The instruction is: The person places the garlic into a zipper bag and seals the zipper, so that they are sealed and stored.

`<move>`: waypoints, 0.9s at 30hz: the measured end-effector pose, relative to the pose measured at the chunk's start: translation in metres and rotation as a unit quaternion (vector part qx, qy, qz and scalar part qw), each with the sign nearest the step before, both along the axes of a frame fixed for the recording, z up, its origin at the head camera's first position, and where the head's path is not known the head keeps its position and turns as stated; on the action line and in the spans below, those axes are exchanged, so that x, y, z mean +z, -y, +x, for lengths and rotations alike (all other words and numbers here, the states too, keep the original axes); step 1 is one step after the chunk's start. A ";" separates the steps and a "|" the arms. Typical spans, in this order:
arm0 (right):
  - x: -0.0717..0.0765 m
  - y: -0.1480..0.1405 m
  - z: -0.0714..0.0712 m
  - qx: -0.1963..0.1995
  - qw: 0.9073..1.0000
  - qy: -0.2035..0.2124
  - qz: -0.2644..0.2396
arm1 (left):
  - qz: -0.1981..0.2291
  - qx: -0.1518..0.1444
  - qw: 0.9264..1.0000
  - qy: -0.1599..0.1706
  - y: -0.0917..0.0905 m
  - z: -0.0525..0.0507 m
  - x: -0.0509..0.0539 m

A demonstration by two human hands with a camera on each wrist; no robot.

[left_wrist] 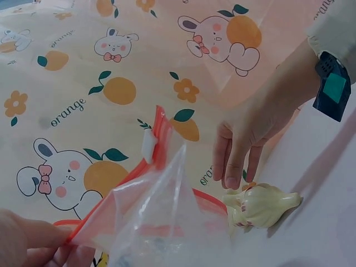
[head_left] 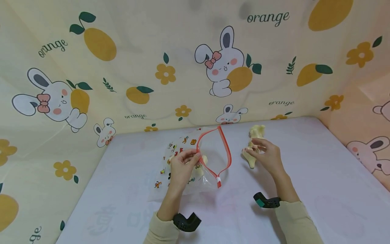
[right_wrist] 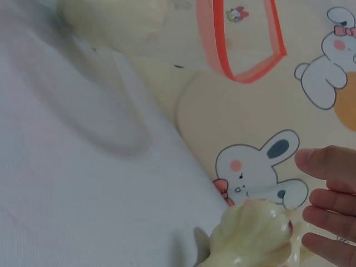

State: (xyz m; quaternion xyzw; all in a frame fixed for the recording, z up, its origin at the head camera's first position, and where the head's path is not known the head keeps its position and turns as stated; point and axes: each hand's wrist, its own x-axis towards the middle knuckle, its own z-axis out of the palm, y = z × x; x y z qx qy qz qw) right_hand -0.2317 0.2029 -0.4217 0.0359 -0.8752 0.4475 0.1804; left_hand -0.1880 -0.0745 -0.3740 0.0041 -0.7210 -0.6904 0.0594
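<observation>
My left hand (head_left: 184, 166) pinches the red zip edge of a clear, cartoon-printed zip bag (head_left: 179, 183), whose mouth stands open toward the right. Inside the bag, pale bulb shapes (head_left: 205, 159) show partly through the plastic. My right hand (head_left: 268, 156) hovers over a cream garlic bulb (head_left: 251, 162) on the table. In the right wrist view its fingers (right_wrist: 328, 214) are loosely extended beside the garlic, with no grip visible. A second garlic bulb (head_left: 257, 130) lies just behind the first. The zip's white slider (left_wrist: 149, 146) sits near one end of the red strip.
A white-covered table (head_left: 122, 176) bears everything. Behind it and at both sides hangs a cream curtain (head_left: 182, 44) printed with rabbits and oranges. Black devices (head_left: 186, 222) are strapped to both wrists, over the sleeve cuffs.
</observation>
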 end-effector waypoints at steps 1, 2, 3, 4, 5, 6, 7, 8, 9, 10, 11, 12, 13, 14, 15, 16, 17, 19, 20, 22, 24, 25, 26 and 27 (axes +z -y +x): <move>-0.001 -0.001 0.000 -0.001 1.000 0.002 -0.001 | -0.002 0.001 1.000 0.001 0.000 0.000 0.000; -0.002 -0.002 -0.001 -0.003 1.000 0.003 -0.002 | -0.004 0.001 1.000 0.001 0.000 0.000 0.000; -0.003 -0.002 -0.001 -0.004 1.000 0.004 -0.001 | -0.006 0.000 1.000 0.002 0.000 0.000 0.000; -0.004 -0.003 -0.002 -0.006 1.000 0.004 -0.002 | -0.006 0.000 1.000 0.003 0.000 0.000 0.000; -0.005 -0.004 -0.002 -0.007 1.000 0.003 -0.003 | -0.007 0.000 1.000 0.003 0.000 0.000 0.000; -0.006 -0.005 -0.002 -0.008 1.000 0.003 -0.004 | -0.007 0.000 1.000 0.003 0.000 0.000 0.000; -0.006 -0.005 -0.002 -0.009 1.000 0.003 -0.005 | -0.007 0.000 1.000 0.003 0.000 0.000 0.000; -0.007 -0.006 -0.002 -0.009 1.000 0.002 -0.006 | -0.007 0.000 1.000 0.003 0.000 0.000 0.000; -0.008 -0.007 -0.002 -0.010 1.000 0.002 -0.008 | -0.007 0.000 1.000 0.003 0.000 0.000 0.000; -0.008 -0.008 -0.002 -0.010 1.000 0.002 -0.010 | -0.007 0.001 1.000 0.003 0.000 0.000 0.000; -0.008 -0.008 -0.002 -0.010 1.000 0.004 -0.010 | -0.009 0.001 1.000 0.003 0.000 0.000 0.000; -0.009 -0.009 -0.002 -0.011 1.000 0.006 -0.009 | -0.010 0.002 1.000 0.003 0.000 0.000 0.000; -0.009 -0.009 -0.003 -0.011 1.000 0.009 -0.009 | -0.010 0.002 1.000 0.003 0.000 0.000 0.000; -0.010 -0.009 -0.003 -0.011 1.000 0.012 -0.009 | -0.011 0.002 1.000 0.003 0.000 0.000 0.000; -0.010 -0.010 -0.003 -0.012 1.000 0.015 -0.009 | -0.012 0.002 1.000 0.004 0.000 0.000 0.000; -0.011 -0.010 -0.003 -0.013 1.000 0.018 -0.008 | -0.012 0.002 1.000 0.005 0.000 0.000 0.000; -0.011 -0.010 -0.003 -0.013 1.000 0.021 -0.007 | -0.012 0.002 1.000 0.005 0.000 0.000 0.000; -0.012 -0.011 -0.003 -0.013 1.000 0.025 -0.007 | -0.009 0.001 1.000 0.007 0.000 0.000 0.000; -0.013 -0.011 -0.003 -0.013 1.000 0.027 -0.007 | -0.008 0.001 1.000 0.008 0.000 0.000 0.000; -0.014 -0.012 -0.004 -0.012 0.999 0.032 -0.005 | -0.005 0.000 1.000 0.009 0.000 0.000 0.000; -0.014 -0.013 -0.004 -0.011 0.999 0.040 -0.004 | -0.006 0.000 1.000 0.010 0.000 0.000 0.000; -0.015 -0.013 -0.004 -0.011 0.999 0.042 -0.003 | -0.006 -0.001 1.000 0.010 0.000 0.000 0.000; -0.015 -0.013 -0.004 -0.011 0.999 0.044 -0.003 | -0.006 -0.001 1.000 0.009 0.000 0.000 0.000; -0.016 -0.014 -0.004 -0.010 0.999 0.046 -0.002 | -0.006 -0.002 1.000 0.009 0.000 0.000 -0.001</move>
